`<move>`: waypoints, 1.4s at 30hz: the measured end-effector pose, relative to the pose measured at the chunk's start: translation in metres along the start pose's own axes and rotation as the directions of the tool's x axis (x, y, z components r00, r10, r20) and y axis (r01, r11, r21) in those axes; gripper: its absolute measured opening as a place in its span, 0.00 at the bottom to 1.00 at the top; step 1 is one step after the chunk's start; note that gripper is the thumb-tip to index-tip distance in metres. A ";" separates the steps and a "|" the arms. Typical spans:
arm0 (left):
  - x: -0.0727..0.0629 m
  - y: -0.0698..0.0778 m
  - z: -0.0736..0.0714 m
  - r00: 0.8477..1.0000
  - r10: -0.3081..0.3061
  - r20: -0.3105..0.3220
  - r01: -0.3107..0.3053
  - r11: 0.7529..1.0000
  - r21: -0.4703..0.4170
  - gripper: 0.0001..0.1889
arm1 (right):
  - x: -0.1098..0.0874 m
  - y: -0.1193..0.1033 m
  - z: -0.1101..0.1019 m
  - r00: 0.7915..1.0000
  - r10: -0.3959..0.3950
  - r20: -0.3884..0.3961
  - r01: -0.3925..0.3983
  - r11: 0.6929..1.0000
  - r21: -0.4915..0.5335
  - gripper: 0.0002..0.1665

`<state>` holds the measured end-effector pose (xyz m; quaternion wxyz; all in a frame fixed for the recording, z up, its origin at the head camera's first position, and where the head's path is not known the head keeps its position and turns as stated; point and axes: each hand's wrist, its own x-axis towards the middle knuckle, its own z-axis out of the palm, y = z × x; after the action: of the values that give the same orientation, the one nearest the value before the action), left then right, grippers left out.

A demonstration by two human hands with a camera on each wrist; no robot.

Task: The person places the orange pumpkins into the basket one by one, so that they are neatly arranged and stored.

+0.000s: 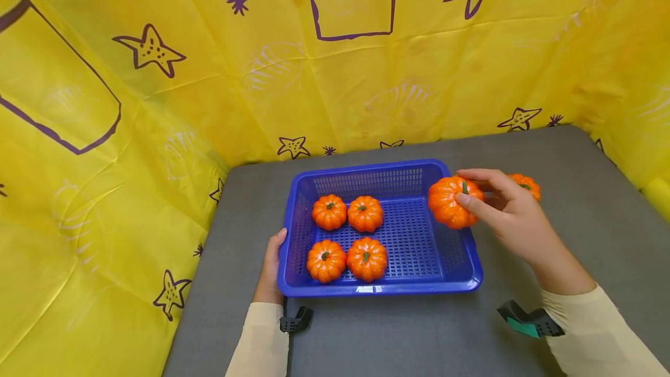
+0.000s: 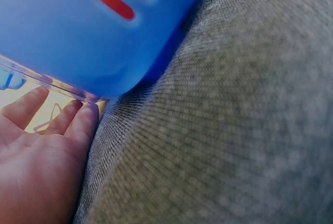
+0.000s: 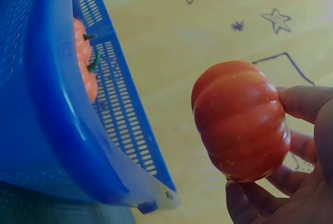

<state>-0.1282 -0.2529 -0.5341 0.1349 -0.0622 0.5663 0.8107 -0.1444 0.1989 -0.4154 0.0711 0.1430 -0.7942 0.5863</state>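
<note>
My right hand [image 1: 518, 223] grips a small orange pumpkin [image 1: 447, 205], held up over the right rim of a blue plastic basket [image 1: 379, 290]. In the right wrist view the thumb and fingers lie around one side of this pumpkin [image 3: 239, 122], off the basket wall [image 3: 52, 104]. At the basket's left side, my left hand [image 1: 270, 269] touches the rim; the left wrist view shows its fingers [image 2: 80, 122] reaching up to the rim's edge. Several pumpkins sit in the basket's left half in two rows, among them a front one [image 1: 367, 259] and a back one [image 1: 329, 212].
Another orange pumpkin [image 1: 525, 186] is on the grey table [image 1: 591, 191], partly hidden behind my right hand. Yellow cloth [image 1: 335, 92] with starfish drawings hangs behind and beside the table. A black wrist mount [image 1: 531, 320] is on each sleeve.
</note>
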 end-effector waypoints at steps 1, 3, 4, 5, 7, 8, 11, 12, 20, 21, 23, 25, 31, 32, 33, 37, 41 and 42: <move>0.000 0.000 0.000 1.000 -0.002 -0.002 0.002 1.000 0.001 0.43 | 0.001 0.000 0.001 1.000 -0.001 0.005 0.001 1.000 -0.005 0.26; 0.000 0.000 0.000 1.000 -0.003 -0.005 0.003 1.000 0.002 0.43 | 0.003 0.001 0.003 1.000 0.000 0.012 0.000 1.000 -0.016 0.26; 0.000 0.000 0.000 1.000 -0.002 -0.008 0.002 1.000 0.002 0.43 | 0.004 0.001 0.004 1.000 0.000 0.018 0.000 1.000 -0.018 0.26; 0.000 0.000 0.000 1.000 -0.001 -0.007 0.001 1.000 0.002 0.43 | 0.005 0.000 0.005 1.000 -0.001 0.022 0.002 1.000 -0.021 0.26; 0.000 0.000 0.000 1.000 0.000 -0.008 0.000 1.000 -0.002 0.43 | 0.007 0.000 0.007 1.000 -0.004 0.030 0.005 1.000 -0.030 0.26; 0.000 0.000 0.000 1.000 0.000 -0.006 0.000 1.000 -0.002 0.43 | 0.009 -0.001 0.008 0.999 -0.005 0.034 0.007 0.999 -0.034 0.26; 0.000 0.001 0.001 1.000 -0.002 -0.004 0.002 1.000 -0.003 0.43 | 0.012 -0.003 0.011 0.999 -0.008 0.040 0.010 0.999 -0.054 0.26; 0.000 0.001 0.001 1.000 -0.004 -0.005 0.004 1.000 -0.004 0.43 | 0.014 -0.004 0.012 0.999 -0.007 0.043 0.010 0.998 -0.056 0.26; 0.001 0.000 0.000 1.000 -0.006 -0.003 0.006 1.000 -0.010 0.43 | 0.025 -0.003 0.022 0.998 0.004 0.063 0.001 0.997 -0.078 0.26; 0.001 0.000 0.000 1.000 -0.003 -0.003 0.003 1.000 -0.011 0.43 | 0.026 -0.002 0.023 0.998 0.008 0.067 -0.003 0.997 -0.076 0.26; 0.001 0.000 0.000 1.000 0.002 -0.003 -0.002 1.000 -0.010 0.43 | 0.027 0.000 0.025 0.997 0.013 0.074 -0.007 0.997 -0.078 0.25; 0.001 0.000 0.001 1.000 0.003 -0.003 -0.003 1.000 -0.006 0.43 | 0.028 0.002 0.027 0.997 0.015 0.078 -0.009 0.997 -0.078 0.25; 0.001 0.000 0.001 1.000 -0.009 -0.025 0.009 1.000 -0.001 0.43 | 0.035 0.002 0.032 0.996 0.015 0.090 -0.007 0.996 -0.087 0.26; 0.001 0.000 0.001 1.000 -0.009 -0.028 0.009 1.000 -0.001 0.43 | 0.036 0.001 0.033 0.996 0.019 0.092 -0.011 0.996 -0.088 0.27; 0.001 0.000 0.001 1.000 -0.008 -0.028 0.008 1.000 -0.001 0.43 | 0.037 0.000 0.033 0.995 0.025 0.094 -0.017 0.996 -0.088 0.26; 0.002 0.000 0.001 1.000 0.005 -0.021 -0.005 1.000 -0.005 0.42 | 0.042 -0.002 0.035 0.995 0.033 0.098 -0.024 0.995 -0.098 0.26; 0.003 -0.001 0.002 1.000 0.019 -0.018 -0.019 1.000 -0.012 0.42 | 0.047 -0.002 0.040 0.995 0.016 0.103 -0.006 0.995 -0.102 0.26; 0.003 -0.001 0.002 1.000 0.018 -0.021 -0.019 1.000 -0.014 0.41 | 0.048 -0.002 0.041 0.994 0.016 0.107 -0.005 0.995 -0.099 0.27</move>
<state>-0.1303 -0.2500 -0.5353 0.1211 -0.0663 0.5624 0.8153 -0.1877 0.1525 -0.4127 0.0322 0.1667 -0.8256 0.5381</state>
